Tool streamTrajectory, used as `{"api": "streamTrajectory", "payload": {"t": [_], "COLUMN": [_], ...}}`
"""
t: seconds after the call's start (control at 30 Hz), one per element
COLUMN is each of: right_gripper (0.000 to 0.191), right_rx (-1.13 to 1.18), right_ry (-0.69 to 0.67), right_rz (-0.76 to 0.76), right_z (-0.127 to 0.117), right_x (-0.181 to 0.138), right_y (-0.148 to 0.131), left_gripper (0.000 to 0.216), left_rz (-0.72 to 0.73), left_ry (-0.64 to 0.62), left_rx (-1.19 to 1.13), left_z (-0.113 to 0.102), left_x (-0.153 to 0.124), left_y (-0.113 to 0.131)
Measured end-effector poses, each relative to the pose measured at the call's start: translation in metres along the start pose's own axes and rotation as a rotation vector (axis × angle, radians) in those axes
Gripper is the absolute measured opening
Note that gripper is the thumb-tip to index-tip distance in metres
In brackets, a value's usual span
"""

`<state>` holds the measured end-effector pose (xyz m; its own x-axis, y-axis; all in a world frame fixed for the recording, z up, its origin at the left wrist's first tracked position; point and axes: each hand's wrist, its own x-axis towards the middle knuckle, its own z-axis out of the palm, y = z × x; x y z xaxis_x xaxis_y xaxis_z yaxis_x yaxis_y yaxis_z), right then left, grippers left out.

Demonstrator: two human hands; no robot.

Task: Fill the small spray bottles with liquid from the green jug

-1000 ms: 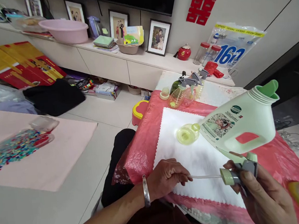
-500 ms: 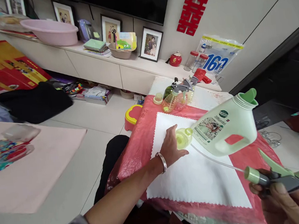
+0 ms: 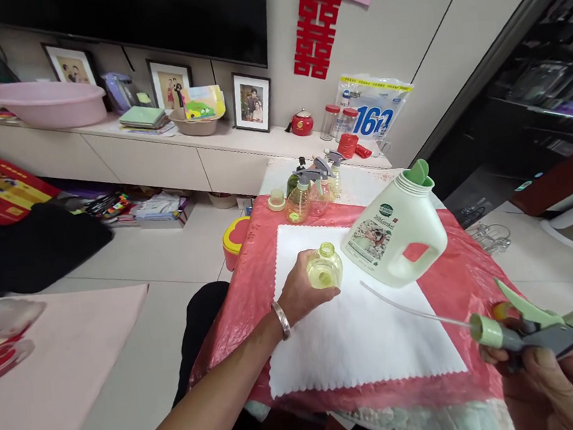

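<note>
My left hand (image 3: 303,287) grips a small clear yellow-green spray bottle (image 3: 325,270) from its left side, over the white scalloped-edge cloth (image 3: 348,343). The bottle's neck is uncapped, and some liquid shows inside. In my right hand (image 3: 546,373), at the right edge, is a green and grey trigger sprayer head (image 3: 525,334). Its thin clear dip tube (image 3: 405,308) reaches left over the cloth, its tip apart from the bottle. Beyond the tube stands a large pale green detergent jug (image 3: 393,232) with a green spout and a handle opening.
Several spray bottles (image 3: 309,193) and a small pale cap (image 3: 276,200) sit on the table's far side. Red plastic (image 3: 238,299) covers the table under the cloth. A yellow-and-red stool (image 3: 235,236) stands left, near a pink-covered table (image 3: 79,367).
The bottle now sits more upright, its mouth turned up, with my left hand closed around it. The sprayer head stays in my right hand. The whole view has shifted to the right.
</note>
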<state>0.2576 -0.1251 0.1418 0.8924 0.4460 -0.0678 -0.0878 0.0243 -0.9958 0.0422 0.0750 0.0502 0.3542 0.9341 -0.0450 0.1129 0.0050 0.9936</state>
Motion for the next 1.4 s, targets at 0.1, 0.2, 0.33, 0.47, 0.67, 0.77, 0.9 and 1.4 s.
{"api": "streamTrajectory", "payload": {"t": [0.1,0.2,0.33,0.47,0.67,0.77,0.9,1.4], "right_gripper": [0.043,0.041,0.044,0.042,0.036,0.028,0.018,0.022], "right_rx": [-0.008,-0.03,-0.052,-0.105,-0.367,-0.437,-0.543,-0.692], "right_ry": [0.026,0.087,0.118,0.017,-0.243,-0.402,-0.625,-0.882], "right_rz": [-0.056,-0.164,-0.196,-0.282,-0.543,-0.663,-0.782,-0.825], "right_z": [0.002,0.01,0.023,0.037,0.059,0.073,0.093,0.116], "right_x": [-0.005,-0.012,-0.02,-0.021,-0.007,0.003,0.013,0.022], "right_y": [-0.003,-0.011,-0.021,-0.029,-0.036,-0.031,-0.013,0.008], "left_gripper": [0.086,0.088,0.089,0.089,0.092,0.094,0.097,0.1], "left_rz": [0.048,0.091,0.16,0.222,0.317,0.332,0.314,0.322], "left_ry": [-0.023,-0.064,-0.077,-0.075,-0.091,-0.098,-0.098,-0.092], "left_rx": [0.05,0.067,0.088,0.096,0.134,0.148,0.145,0.135], "left_z": [0.005,0.014,0.022,0.023,0.024,0.024,0.024,0.025], "left_x": [-0.012,-0.022,-0.028,-0.029,-0.029,-0.029,-0.029,-0.026], "left_y": [-0.007,-0.024,-0.042,-0.05,-0.055,-0.056,-0.055,-0.052]}}
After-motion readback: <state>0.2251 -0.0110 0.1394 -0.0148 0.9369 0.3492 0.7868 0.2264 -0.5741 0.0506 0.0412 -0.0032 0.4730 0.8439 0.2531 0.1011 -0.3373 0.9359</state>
